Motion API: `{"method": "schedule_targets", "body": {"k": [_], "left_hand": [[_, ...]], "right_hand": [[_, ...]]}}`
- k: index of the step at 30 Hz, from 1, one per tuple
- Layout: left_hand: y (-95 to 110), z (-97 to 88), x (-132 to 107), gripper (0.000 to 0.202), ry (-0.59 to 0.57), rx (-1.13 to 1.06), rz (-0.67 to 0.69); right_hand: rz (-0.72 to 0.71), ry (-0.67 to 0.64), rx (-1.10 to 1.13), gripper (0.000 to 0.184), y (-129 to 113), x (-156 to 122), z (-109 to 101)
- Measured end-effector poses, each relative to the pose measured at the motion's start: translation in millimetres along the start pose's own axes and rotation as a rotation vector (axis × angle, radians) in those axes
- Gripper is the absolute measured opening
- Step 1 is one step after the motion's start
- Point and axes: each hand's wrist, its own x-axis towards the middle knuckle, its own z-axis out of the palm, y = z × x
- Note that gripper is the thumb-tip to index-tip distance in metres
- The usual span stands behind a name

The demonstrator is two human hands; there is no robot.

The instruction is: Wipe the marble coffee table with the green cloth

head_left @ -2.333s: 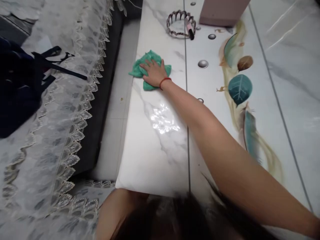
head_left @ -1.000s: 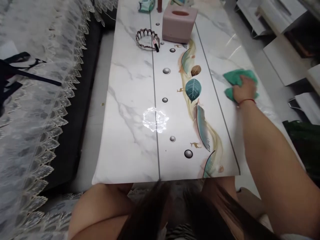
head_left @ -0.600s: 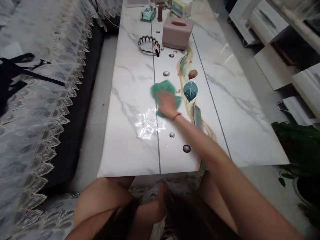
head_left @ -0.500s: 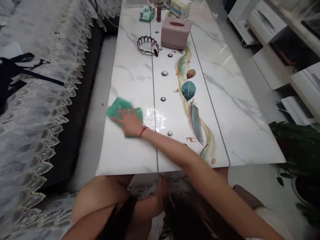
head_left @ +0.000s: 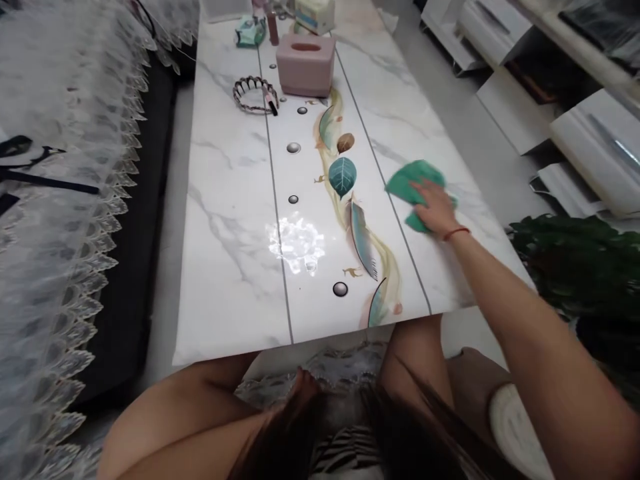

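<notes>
Here, right hand [head_left: 436, 208] flat on green cloth [head_left: 411, 181], marble table [head_left: 230, 220]

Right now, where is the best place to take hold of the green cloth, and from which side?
Probably the far-left corner of the green cloth, from above: it lies flat, and the right hand presses down its near part, leaving that corner free.
</notes>
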Motion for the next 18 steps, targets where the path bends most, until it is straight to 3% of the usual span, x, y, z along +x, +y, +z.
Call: {"method": "schedule_targets", "body": {"k": [2,4,5,7,10,13,16,18], "left_hand": [[0.7,-8.3,0.0,0.044,-0.035,0.007,-0.044],[2.8,-17.7,-1.5,0.058,-0.032,0.019,-0.09],[4.0,-21.9,-3.4,0.063,-0.029,0.022,-0.099],[6.9,-27.8,-10.2,0.065,-0.032,0.019,-0.1],[14.1,-28.4,-25.7,0.058,-0.054,-0.002,-0.106],[23.5,-21.1,-41.0,0.052,-0.064,-0.025,-0.098],[30.8,-13.4,-53.1,0.044,-0.055,-0.044,-0.061],[32.8,-12.0,-58.1,0.043,0.082,-0.078,-0.083]], "right_hand": [[0.311,0.215,-0.009,0.042,55.1,-12.4,-25.2],[0.534,0.367,-0.04,0.052,80.5,-30.9,-34.8],[0.572,0.386,-0.055,0.059,81.2,-40.0,-33.3],[0.507,0.337,-0.072,0.068,59.3,-56.0,-18.4],[0.22,0.157,-0.056,0.074,-21.5,-80.0,28.7],[-0.136,-0.036,-0.017,0.082,-139.9,-120.5,92.4],[-0.509,-0.24,0.044,0.084,-266.0,-187.1,150.7],[-0.805,-0.373,0.052,0.079,-334.0,-237.4,175.2]]}}
